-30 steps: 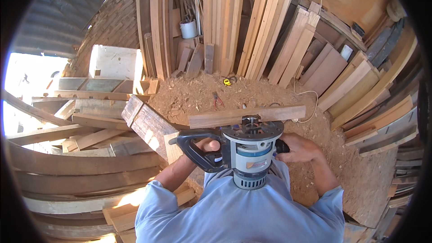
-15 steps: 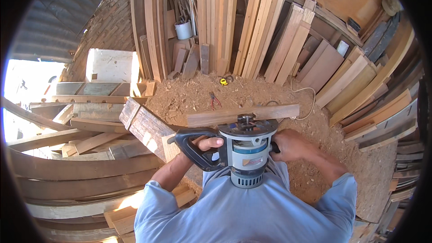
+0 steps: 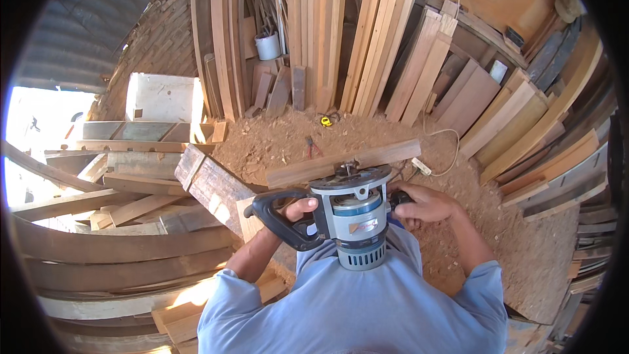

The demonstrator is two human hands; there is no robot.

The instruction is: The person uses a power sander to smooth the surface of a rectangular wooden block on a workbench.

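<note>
A grey and blue wood router [image 3: 357, 223] lies against my front, its round base plate tilted away from me and its motor end toward my shirt. My left hand [image 3: 298, 212] is closed round its black loop handle, thumb on top. On the other side, my right hand [image 3: 422, 208] has its fingers curled at the black side knob [image 3: 398, 200]. The collet [image 3: 347, 168] shows in the middle of the base; whether a bit sits in it I cannot make out. Just beyond the base runs a wooden board [image 3: 344, 162], partly hidden by the router.
Red-handled pliers [image 3: 313, 149] and a yellow tape measure [image 3: 326, 120] lie on the sawdust floor [image 3: 262, 141]. A white socket block [image 3: 421, 167] with a cord is right of the board. A worn plank [image 3: 213, 180] slants at left. Timber stacks [image 3: 314, 33] surround the floor.
The router has turned slightly, its base shifting left. My right hand has loosened and its fingers show more at the knob. The board appears more tilted, and the socket block has come into sight.
</note>
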